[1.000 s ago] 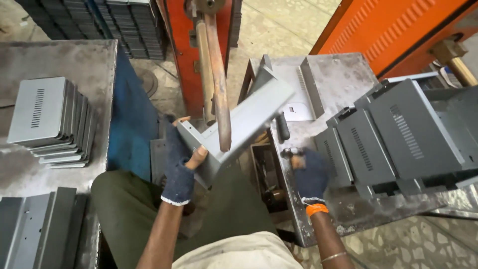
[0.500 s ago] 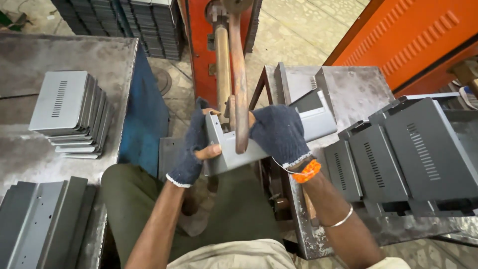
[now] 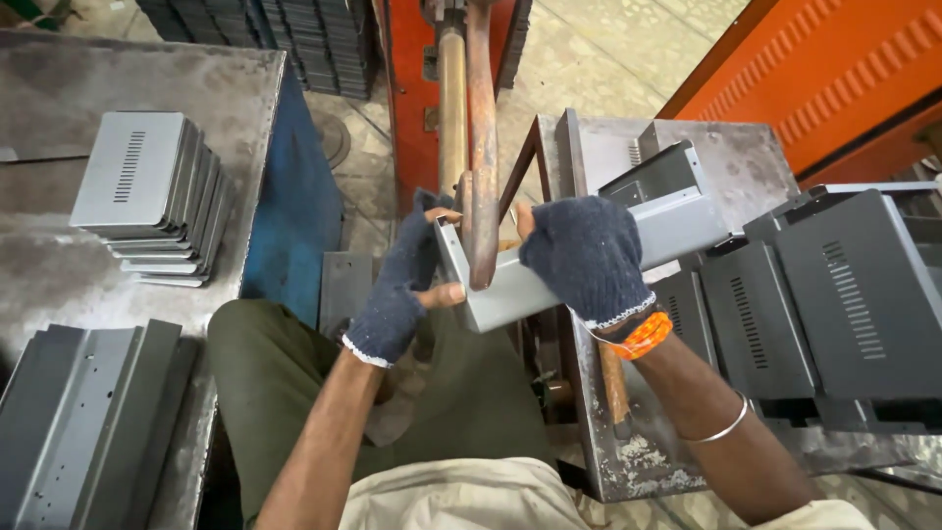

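Observation:
Both my hands wear dark fingerless knit gloves and hold a grey bent sheet-metal housing [image 3: 677, 221] at the centre. My left hand [image 3: 402, 285] grips its near left end, thumb on the lower edge. My right hand [image 3: 584, 257] clamps over the housing's top, just right of the welder. The housing's left end sits against the copper-coloured vertical arms of a spot welder [image 3: 481, 147], which cross in front of it. An orange band and a metal bangle are on my right wrist.
A stack of grey vented panels [image 3: 147, 191] lies on the steel table [image 3: 59, 98] at left, with flat grey channels [image 3: 88, 432] at its near end. Dark vented housings [image 3: 834, 294] stand in a row on the right bench. An orange machine body [image 3: 834, 69] fills the upper right.
My right hand came off the right bench and took hold of the housing. The housing swung from a tilted position to nearly level, its left end brought up against the welder arms.

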